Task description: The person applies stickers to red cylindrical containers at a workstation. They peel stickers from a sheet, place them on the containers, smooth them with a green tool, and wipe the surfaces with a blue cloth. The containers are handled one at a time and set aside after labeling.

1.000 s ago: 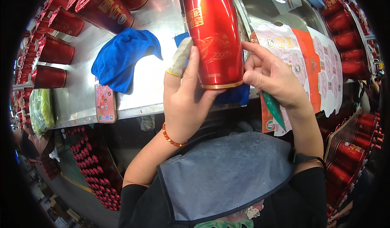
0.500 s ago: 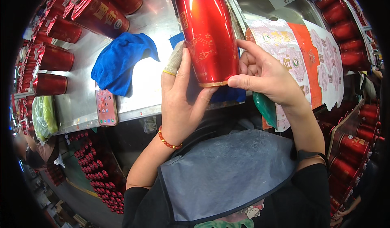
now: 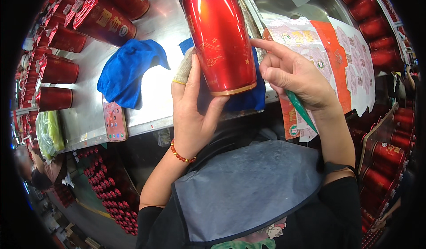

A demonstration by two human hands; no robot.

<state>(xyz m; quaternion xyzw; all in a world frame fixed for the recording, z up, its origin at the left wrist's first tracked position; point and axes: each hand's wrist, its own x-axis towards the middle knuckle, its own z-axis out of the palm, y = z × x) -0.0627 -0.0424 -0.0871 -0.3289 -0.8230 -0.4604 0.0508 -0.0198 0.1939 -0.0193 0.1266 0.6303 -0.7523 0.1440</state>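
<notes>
A glossy red tapered canister (image 3: 224,49), with a gold rim at its near end and fine gold drawings on its side, leans over the metal worktop. My left hand (image 3: 193,104) grips its left side and near end, thumb under the rim. A pale fabric sleeve covers one finger of that hand. Right of the canister, my right hand (image 3: 299,73) has its index finger stretched toward the canister's side. Its other fingers curl round a thin green scraper-like plate (image 3: 302,112), whose tip sticks out below the palm; the gripped part is hidden.
A blue cloth (image 3: 128,73) and a phone (image 3: 115,120) lie on the worktop (image 3: 84,124) at left. Red canisters (image 3: 104,22) stand behind them. Printed decal sheets (image 3: 328,53) cover the right side, before a metal sink (image 3: 288,2). More red canisters (image 3: 386,158) fill racks at right.
My right hand has come off the canister's near rim and turned, so the green plate shows edge-on. The canister and my left hand have shifted slightly left.
</notes>
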